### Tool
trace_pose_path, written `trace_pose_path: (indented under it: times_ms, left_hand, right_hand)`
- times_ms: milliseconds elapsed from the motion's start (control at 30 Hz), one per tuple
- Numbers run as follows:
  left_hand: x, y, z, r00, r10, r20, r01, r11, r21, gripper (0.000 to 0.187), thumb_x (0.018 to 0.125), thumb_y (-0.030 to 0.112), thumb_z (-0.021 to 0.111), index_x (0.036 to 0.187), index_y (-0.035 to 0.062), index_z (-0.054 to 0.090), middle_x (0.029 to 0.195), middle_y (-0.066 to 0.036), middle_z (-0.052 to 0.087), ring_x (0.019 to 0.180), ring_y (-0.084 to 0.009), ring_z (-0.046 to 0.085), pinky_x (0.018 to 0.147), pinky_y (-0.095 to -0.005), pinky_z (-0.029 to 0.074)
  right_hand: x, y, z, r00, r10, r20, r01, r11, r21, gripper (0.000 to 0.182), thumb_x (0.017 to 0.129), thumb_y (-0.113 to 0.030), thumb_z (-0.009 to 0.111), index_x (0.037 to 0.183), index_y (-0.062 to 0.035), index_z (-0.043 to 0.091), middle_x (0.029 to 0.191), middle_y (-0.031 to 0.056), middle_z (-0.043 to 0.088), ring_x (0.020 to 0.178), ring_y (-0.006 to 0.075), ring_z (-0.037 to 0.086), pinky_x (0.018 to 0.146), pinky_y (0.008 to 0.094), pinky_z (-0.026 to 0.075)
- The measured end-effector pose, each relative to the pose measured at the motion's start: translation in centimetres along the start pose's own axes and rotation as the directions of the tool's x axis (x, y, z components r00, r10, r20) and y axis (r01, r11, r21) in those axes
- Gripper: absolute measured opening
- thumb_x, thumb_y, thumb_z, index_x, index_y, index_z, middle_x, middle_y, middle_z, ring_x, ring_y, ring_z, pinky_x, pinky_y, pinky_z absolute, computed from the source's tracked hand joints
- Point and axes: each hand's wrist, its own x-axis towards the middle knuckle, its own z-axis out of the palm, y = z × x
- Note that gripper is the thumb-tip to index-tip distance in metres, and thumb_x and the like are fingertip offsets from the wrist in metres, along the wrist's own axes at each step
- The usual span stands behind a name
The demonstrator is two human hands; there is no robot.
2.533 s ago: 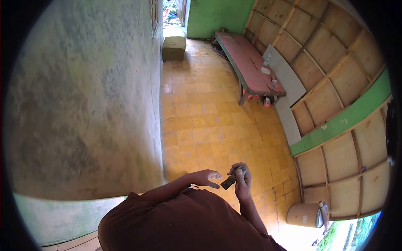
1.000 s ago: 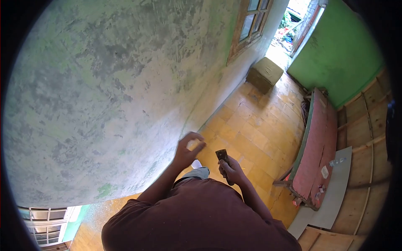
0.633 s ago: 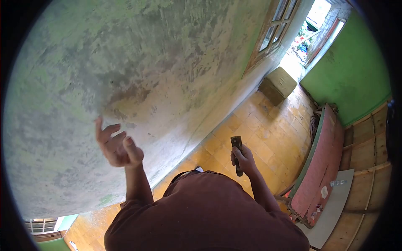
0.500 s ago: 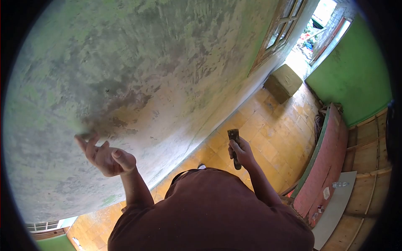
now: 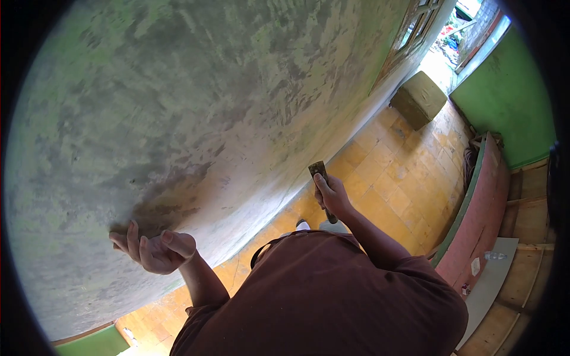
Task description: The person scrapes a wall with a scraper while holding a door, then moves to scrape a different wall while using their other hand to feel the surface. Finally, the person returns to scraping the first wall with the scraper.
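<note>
Fingers curled loosely and apart, my left hand [image 5: 155, 250] is at the patchy green and grey wall [image 5: 196, 107], its fingertips right at the surface. The palm faces up and nothing shows in it. A darker patch and a shadow lie on the wall just above these fingers. My right hand [image 5: 333, 197] is wrapped round a scraper [image 5: 317, 170] with a worn, flat, dark blade. The blade points up and slightly left, and the handle end sticks out below the fist. In this view the scraper overlaps the foot of the wall and the floor.
Yellow tiles cover the floor [image 5: 380, 172]. A brown foam-like block [image 5: 419, 99] stands near the bright doorway [image 5: 442, 62]. At right are a pink panel [image 5: 475, 213], a pale board [image 5: 491, 285] with a plastic bottle [image 5: 495, 256], and wooden framing. A wooden window frame [image 5: 409, 41] sits in the wall.
My left hand has moved lower along the wall. The right hand has shifted up and left with the scraper, which tilts more to the left. The camera view has turned slightly.
</note>
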Motion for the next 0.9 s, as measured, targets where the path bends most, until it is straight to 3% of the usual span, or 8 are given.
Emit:
trace_pose_path:
  times_ms: [33,100,267,333,533,633,733,900]
  left_hand:
    - [-0.2,-0.1,-0.2,1.000,0.003,0.007,-0.003,1.000,-0.004,0.022,0.086,0.008,0.051,0.106,-0.0003,0.049,0.104,-0.020,0.058,0.106,-0.0369,0.058,0.108,-0.0584,0.026]
    - [-0.8,-0.6,-0.7,0.997,-0.018,0.079,0.021,0.999,-0.035,0.034,0.087,0.014,0.049,0.120,0.0063,0.045,0.115,-0.025,0.055,0.130,-0.0403,0.038,0.113,-0.0512,0.017]
    - [-0.5,-0.4,-0.4,0.997,-0.018,0.079,0.021,0.999,-0.033,0.037,0.087,0.015,0.048,0.123,0.0083,0.044,0.115,-0.025,0.055,0.130,-0.0397,0.037,0.113,-0.0510,0.016]
    - [-0.6,-0.4,-0.4,0.997,-0.021,0.081,0.025,0.999,-0.042,0.038,0.086,0.015,0.048,0.124,0.0090,0.044,0.115,-0.025,0.055,0.130,-0.0397,0.037,0.113,-0.0509,0.016]
    - [-0.7,-0.6,-0.3,0.997,-0.009,0.074,0.011,1.000,-0.021,0.036,0.086,0.016,0.047,0.120,0.0079,0.045,0.114,-0.025,0.056,0.129,-0.0397,0.038,0.112,-0.0524,0.017]
    - [0.0,-0.2,0.4,1.000,0.000,-0.002,0.000,1.000,-0.028,0.023,0.088,0.012,0.049,0.108,0.0020,0.048,0.109,-0.021,0.057,0.117,-0.0388,0.050,0.110,-0.0558,0.023]
    - [-0.2,-0.3,0.3,1.000,0.019,-0.003,-0.019,1.000,-0.024,0.023,0.088,0.012,0.048,0.108,0.0020,0.048,0.110,-0.022,0.057,0.118,-0.0391,0.049,0.110,-0.0562,0.023]
    - [-0.4,-0.5,0.1,1.000,0.018,0.004,-0.018,0.999,-0.034,0.022,0.088,0.012,0.048,0.107,0.0026,0.049,0.110,-0.022,0.057,0.117,-0.0383,0.050,0.109,-0.0561,0.025]
  right_hand:
    - [0.2,0.1,-0.1,1.000,0.023,-0.011,-0.023,1.000,-0.016,0.037,0.098,-0.037,0.044,0.075,-0.0090,0.043,0.053,-0.0008,0.042,0.040,0.0081,0.039,0.039,0.0250,0.034]
    - [0.8,0.2,-0.1,0.999,0.036,-0.014,-0.036,0.999,-0.012,0.038,0.098,-0.038,0.044,0.074,-0.0092,0.043,0.052,-0.0009,0.041,0.039,0.0082,0.038,0.039,0.0253,0.034]
    - [4.1,-2.9,1.5,1.000,0.016,-0.013,-0.017,0.996,-0.091,0.040,0.097,-0.040,0.045,0.070,-0.0100,0.042,0.049,-0.0014,0.038,0.037,0.0086,0.035,0.037,0.0263,0.032]
    - [5.7,-5.3,2.7,0.998,-0.057,0.009,0.056,0.996,0.062,0.042,0.097,-0.041,0.044,0.070,-0.0101,0.041,0.048,-0.0018,0.038,0.036,0.0088,0.034,0.036,0.0271,0.031]
    - [4.4,-2.9,1.4,0.999,0.041,-0.007,-0.040,0.997,0.063,0.043,0.096,-0.040,0.048,0.065,-0.0098,0.044,0.048,-0.0029,0.038,0.035,0.0072,0.035,0.034,0.0257,0.030]
    - [4.0,-1.1,0.6,0.994,0.096,0.060,-0.099,0.994,0.050,0.044,0.096,-0.040,0.048,0.065,-0.0096,0.043,0.047,-0.0024,0.038,0.035,0.0073,0.035,0.034,0.0257,0.029]
    - [5.4,-5.3,2.1,1.000,-0.007,0.020,0.007,1.000,-0.012,0.044,0.096,-0.040,0.047,0.064,-0.0095,0.043,0.047,-0.0021,0.039,0.035,0.0074,0.036,0.034,0.0259,0.029]
    - [5.1,-5.0,1.4,0.997,0.024,0.077,-0.031,0.995,0.097,0.045,0.096,-0.040,0.048,0.064,-0.0089,0.044,0.047,-0.0015,0.040,0.035,0.0076,0.038,0.034,0.0259,0.030]
